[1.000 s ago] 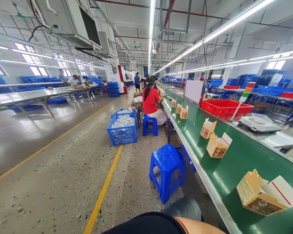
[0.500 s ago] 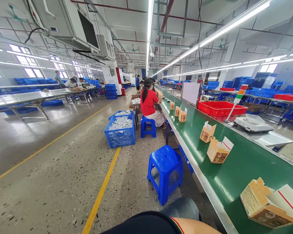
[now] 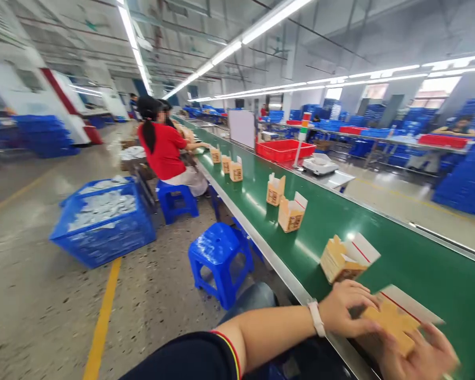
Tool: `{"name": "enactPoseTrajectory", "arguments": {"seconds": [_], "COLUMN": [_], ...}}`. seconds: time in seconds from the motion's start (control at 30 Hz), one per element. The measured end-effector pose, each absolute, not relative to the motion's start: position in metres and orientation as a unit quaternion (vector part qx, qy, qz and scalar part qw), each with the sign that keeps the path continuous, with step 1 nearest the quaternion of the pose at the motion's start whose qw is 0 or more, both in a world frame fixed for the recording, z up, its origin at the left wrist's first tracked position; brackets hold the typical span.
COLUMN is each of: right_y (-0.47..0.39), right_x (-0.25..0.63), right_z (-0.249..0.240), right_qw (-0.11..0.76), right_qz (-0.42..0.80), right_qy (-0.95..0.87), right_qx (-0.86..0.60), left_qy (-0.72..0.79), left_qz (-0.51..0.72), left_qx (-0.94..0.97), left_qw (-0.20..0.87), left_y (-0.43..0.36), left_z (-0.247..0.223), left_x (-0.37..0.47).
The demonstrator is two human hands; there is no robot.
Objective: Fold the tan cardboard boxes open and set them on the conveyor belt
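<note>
A small tan cardboard box (image 3: pixel 393 323) with its flaps up is between my hands at the near edge of the green conveyor belt (image 3: pixel 404 258). My left hand (image 3: pixel 350 309), a pale band round its wrist, closes on the box's left side. My right hand (image 3: pixel 419 356) has its fingers bent round the near right side, somewhat smeared by motion. A white flap with a red strip rises behind the box. Just beyond my left hand stands another open box (image 3: pixel 338 261), and further along the belt is one more (image 3: pixel 291 214).
A blue stool (image 3: pixel 220 248) stands left of the belt. Beyond it, a person in red (image 3: pixel 162 142) sits beside a blue crate (image 3: pixel 103 237) of white packets. Across the belt are a red tray (image 3: pixel 283 151) and a scale (image 3: pixel 320 164).
My view has swung right and down. Both my hands have come into sight with a box between them. The person in red now has an arm stretched over the belt.
</note>
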State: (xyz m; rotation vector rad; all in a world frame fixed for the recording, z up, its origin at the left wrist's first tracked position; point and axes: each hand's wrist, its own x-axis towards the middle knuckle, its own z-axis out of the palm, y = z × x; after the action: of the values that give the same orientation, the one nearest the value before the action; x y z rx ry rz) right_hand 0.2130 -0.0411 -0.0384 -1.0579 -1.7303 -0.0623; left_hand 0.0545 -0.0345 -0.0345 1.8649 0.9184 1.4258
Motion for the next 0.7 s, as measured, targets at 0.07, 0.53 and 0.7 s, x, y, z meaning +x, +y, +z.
{"name": "enactPoseTrajectory", "arguments": {"seconds": [0.07, 0.53, 0.7], "right_y": [-0.043, -0.065, -0.084], "right_x": [0.222, 0.234, 0.237], "right_z": [-0.039, -0.002, 0.002], "right_qw": [0.542, 0.564, 0.581], "right_qz": [-0.019, 0.424, 0.377], "right_qy": [-0.718, -0.44, -0.436], "right_qx": [-0.435, -0.556, -0.574], "left_qy": [0.308, 0.339, 0.355], "left_qz": [0.505, 0.381, 0.402], "left_qx": [0.755, 0.843, 0.807], "left_qw": [0.281, 0.168, 0.246], "left_y": [-0.036, -0.058, -0.067], "left_z": [-0.03, -0.012, -0.012], "left_x": [0.044, 0.077, 0.096]}}
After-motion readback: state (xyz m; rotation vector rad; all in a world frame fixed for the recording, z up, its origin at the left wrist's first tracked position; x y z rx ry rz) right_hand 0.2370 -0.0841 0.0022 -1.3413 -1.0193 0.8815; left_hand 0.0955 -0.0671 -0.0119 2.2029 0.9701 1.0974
